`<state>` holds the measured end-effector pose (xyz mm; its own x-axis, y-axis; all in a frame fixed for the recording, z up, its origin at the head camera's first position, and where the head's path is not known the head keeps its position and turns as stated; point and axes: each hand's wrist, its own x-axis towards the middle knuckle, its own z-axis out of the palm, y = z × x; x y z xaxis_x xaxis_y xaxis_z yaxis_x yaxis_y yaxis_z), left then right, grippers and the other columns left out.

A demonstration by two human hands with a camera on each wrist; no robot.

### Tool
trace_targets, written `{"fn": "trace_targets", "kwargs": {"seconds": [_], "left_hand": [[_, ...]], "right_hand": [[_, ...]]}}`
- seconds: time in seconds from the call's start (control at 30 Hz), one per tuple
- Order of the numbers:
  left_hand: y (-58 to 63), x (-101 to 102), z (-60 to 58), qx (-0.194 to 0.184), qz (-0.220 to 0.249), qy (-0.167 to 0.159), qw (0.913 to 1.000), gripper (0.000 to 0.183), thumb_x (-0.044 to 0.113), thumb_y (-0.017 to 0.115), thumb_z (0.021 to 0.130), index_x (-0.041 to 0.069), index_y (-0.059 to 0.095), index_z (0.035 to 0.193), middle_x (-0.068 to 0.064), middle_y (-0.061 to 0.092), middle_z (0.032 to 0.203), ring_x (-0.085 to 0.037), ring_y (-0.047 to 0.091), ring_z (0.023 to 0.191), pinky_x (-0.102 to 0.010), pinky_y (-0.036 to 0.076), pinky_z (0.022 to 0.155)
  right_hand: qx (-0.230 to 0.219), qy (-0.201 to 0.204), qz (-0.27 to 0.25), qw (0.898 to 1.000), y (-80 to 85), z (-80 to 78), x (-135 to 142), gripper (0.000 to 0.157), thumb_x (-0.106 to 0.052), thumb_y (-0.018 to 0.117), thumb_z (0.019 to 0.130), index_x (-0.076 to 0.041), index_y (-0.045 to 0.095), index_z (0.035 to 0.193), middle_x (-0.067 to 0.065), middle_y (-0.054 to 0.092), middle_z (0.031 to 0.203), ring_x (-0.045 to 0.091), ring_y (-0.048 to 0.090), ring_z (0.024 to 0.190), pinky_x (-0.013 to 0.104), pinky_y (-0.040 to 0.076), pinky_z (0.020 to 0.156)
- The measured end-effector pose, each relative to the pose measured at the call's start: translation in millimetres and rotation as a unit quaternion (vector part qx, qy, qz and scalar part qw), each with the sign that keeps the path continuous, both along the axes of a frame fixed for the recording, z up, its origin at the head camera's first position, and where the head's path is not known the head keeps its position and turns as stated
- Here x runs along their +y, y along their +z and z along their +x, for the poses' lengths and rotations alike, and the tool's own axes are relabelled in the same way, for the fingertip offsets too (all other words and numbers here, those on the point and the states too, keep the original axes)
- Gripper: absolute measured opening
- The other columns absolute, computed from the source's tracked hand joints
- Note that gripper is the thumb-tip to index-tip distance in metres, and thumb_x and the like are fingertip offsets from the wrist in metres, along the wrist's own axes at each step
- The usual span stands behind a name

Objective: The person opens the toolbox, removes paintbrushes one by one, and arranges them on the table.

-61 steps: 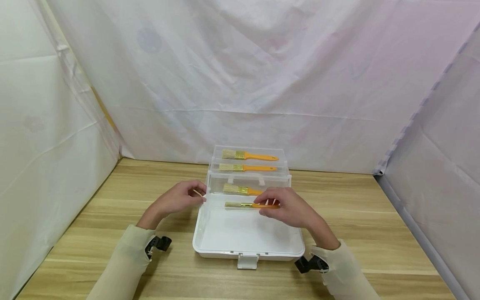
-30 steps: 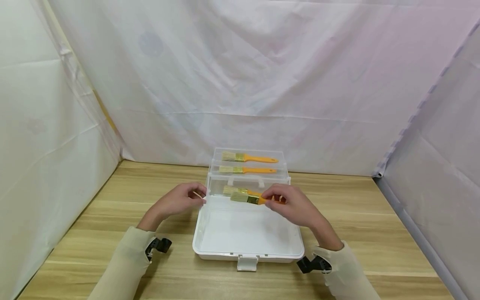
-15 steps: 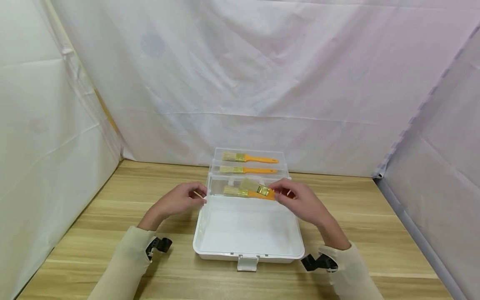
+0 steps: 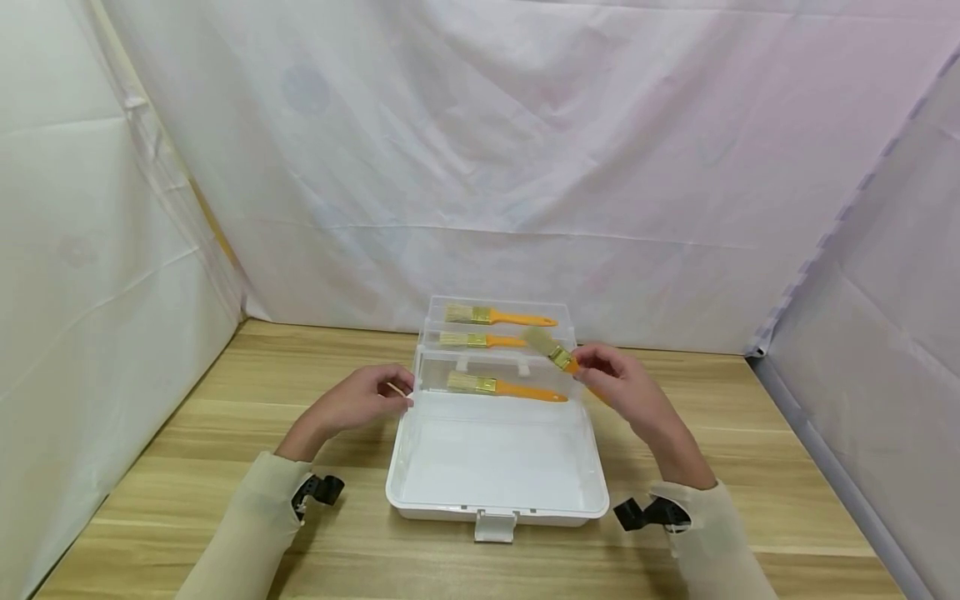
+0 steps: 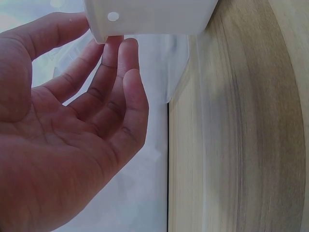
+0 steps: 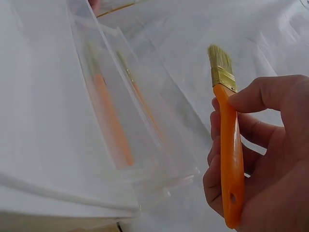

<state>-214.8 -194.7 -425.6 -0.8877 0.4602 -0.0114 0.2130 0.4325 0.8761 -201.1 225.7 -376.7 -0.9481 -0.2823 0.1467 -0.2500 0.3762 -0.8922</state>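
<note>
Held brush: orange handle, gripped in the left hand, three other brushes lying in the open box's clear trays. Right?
Wrong hand: the orange-handled brush is in the right hand, as the head and right wrist views show. The three other brushes lie in the clear trays of the open box.

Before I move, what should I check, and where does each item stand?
1. Held brush pinched in right grip: ok, thumb and fingers on it.
2. Held brush apart from the trays: ok, gap in the right wrist view.
3. Left grip touching the case: ok, fingertips at its edge.
4. Left grip firm: cannot tell.
5. Other three brushes lying in trays: ok.
6. Latch fastened: not ok, hangs open.
</note>
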Motion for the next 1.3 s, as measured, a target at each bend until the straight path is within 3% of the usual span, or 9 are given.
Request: {"fn": "trace_targets", "kwargs": {"seconds": [0.43,0.57,0.8,1.0,1.3], "left_hand": [[-2.0,-1,-0.9,0.006,0.0,-0.001,1.0,0.02,0.009,0.074,0.101,0.001,0.072,0.119,-0.009,0.072,0.112,-0.025,0.069,0.107,-0.037,0.059,0.089],[-1.9,-2,-0.7,0.003,-0.002,0.001,1.0,0.02,0.009,0.074,0.101,0.002,0.072,0.119,-0.008,0.072,0.112,-0.025,0.069,0.107,-0.04,0.059,0.091],[-2.8,-2,-1.9,0.002,-0.001,-0.001,1.0,0.019,0.009,0.074,0.101,0.002,0.072,0.119,-0.008,0.072,0.112,-0.026,0.069,0.107,-0.044,0.058,0.092],[-2.7,-2,-2.6,0.001,0.0,-0.001,1.0,0.019,0.01,0.074,0.1,0.003,0.072,0.118,-0.007,0.072,0.112,-0.026,0.069,0.107,-0.044,0.058,0.093],[-2.9,-2,-3.0,0.003,-0.002,-0.003,1.0,0.019,0.01,0.074,0.1,0.003,0.072,0.118,-0.007,0.072,0.111,-0.025,0.069,0.106,-0.044,0.058,0.091]], "right_hand": [[-0.042,-0.072,-0.058,0.995,-13.5,-19.2,30,0.027,-0.012,0.058,0.113,0.01,0.063,0.127,0.006,0.067,0.113,0.019,0.065,0.106,0.035,0.05,0.1],[-0.054,-0.091,-0.068,0.992,-20.4,-24.2,37,0.029,-0.016,0.059,0.113,0.009,0.062,0.128,0.004,0.067,0.115,0.022,0.064,0.108,0.043,0.048,0.098],[-0.093,-0.107,-0.099,0.985,-34.7,-32.7,52,0.022,-0.016,0.059,0.114,0.002,0.064,0.125,0.0,0.064,0.118,0.024,0.06,0.113,0.039,0.049,0.097],[-0.115,-0.12,-0.102,0.981,-44.8,-37.6,58,0.026,-0.016,0.059,0.114,0.004,0.064,0.13,0.002,0.065,0.12,0.024,0.059,0.112,0.046,0.045,0.1],[-0.145,-0.147,-0.084,0.975,-61.7,-46.2,65,0.022,-0.017,0.064,0.111,-0.002,0.07,0.126,-0.007,0.069,0.104,0.018,0.058,0.1,0.039,0.05,0.087]]}}
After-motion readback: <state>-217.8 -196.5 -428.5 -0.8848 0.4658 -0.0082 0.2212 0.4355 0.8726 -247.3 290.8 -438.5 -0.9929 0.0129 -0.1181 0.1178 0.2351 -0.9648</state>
